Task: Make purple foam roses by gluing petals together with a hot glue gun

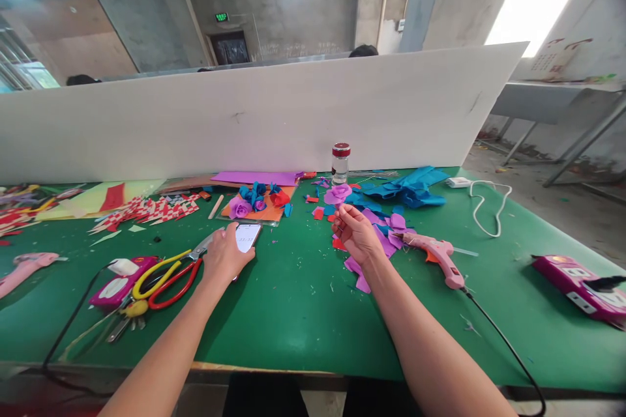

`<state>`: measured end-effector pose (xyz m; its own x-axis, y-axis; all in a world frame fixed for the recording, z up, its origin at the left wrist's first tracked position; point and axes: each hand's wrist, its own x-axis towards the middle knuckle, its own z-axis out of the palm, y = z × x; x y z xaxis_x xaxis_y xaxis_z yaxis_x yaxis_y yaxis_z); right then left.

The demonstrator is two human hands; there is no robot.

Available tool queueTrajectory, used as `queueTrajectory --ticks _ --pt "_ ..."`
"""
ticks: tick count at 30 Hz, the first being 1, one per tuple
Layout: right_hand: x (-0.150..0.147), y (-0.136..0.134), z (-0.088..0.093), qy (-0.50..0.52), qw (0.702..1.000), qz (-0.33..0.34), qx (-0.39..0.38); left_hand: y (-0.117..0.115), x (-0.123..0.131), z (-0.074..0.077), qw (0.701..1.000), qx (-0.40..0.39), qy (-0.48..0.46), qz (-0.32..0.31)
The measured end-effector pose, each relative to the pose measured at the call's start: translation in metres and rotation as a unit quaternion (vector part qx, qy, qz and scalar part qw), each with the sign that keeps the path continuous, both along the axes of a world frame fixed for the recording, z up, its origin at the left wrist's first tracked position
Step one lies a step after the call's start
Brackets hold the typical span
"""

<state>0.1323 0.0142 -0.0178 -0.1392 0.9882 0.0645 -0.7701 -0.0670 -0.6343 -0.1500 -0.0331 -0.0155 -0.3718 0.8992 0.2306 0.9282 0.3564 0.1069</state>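
My right hand (359, 234) pinches a small purple paper flower (338, 193) from below and keeps it raised over the table. My left hand (225, 257) is closed around a phone (248, 236) whose lit screen shows digits. Beside that hand lie scissors with red and yellow handles (171, 280). Several finished flowers, purple, blue and red, rest on an orange sheet (264, 215) ahead of the phone. Around my right hand are purple paper scraps (384, 241). A pink glue gun (435, 251) lies to its right, a glue stick poking from its back.
A jar with a red lid (341, 163) stands near the white partition (244, 124). Crumpled blue paper (411, 187) lies to its right. Magenta power strips sit at the far right (581, 287) and left (122, 283). Red-and-white checked pieces (151, 210) are spread at the left.
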Motion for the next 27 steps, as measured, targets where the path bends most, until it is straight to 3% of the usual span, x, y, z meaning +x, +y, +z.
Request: queueTrajectory --ticks 3,6,8,12,14,16,19,22,25,27 --pt "0.000 0.000 0.000 0.001 1.000 0.001 -0.001 -0.002 0.001 0.001 1.000 -0.007 0.022 -0.013" --pt "0.001 0.000 0.000 0.001 1.000 -0.003 -0.001 -0.005 -0.014 0.009 0.998 0.002 0.030 -0.053" --pt "0.001 0.000 0.001 0.002 1.000 -0.002 0.001 -0.009 -0.032 0.022 0.997 0.040 0.030 -0.061" --pt "0.000 -0.001 0.003 0.012 1.000 0.008 0.006 -0.018 -0.057 0.064 0.994 0.103 -0.018 -0.041" --pt "-0.001 -0.002 0.003 0.019 1.000 0.015 0.011 -0.021 -0.048 0.082 0.988 0.144 -0.030 -0.057" --pt "-0.001 -0.002 0.003 0.026 0.999 0.020 0.015 -0.020 -0.023 0.090 0.980 0.174 -0.047 -0.087" --pt "0.000 0.000 0.001 0.034 0.999 0.021 0.014 -0.010 0.038 0.080 0.961 0.120 -0.128 -0.214" --pt "0.003 0.003 0.000 0.039 0.999 0.010 0.006 0.010 0.100 0.051 0.927 0.048 -0.197 -0.316" --pt "0.005 0.005 0.000 0.045 0.999 -0.003 0.001 0.029 0.141 0.024 0.892 0.073 -0.247 -0.371" --pt "0.005 0.004 0.001 0.044 0.999 -0.006 0.002 0.037 0.152 0.012 0.860 0.128 -0.314 -0.381"
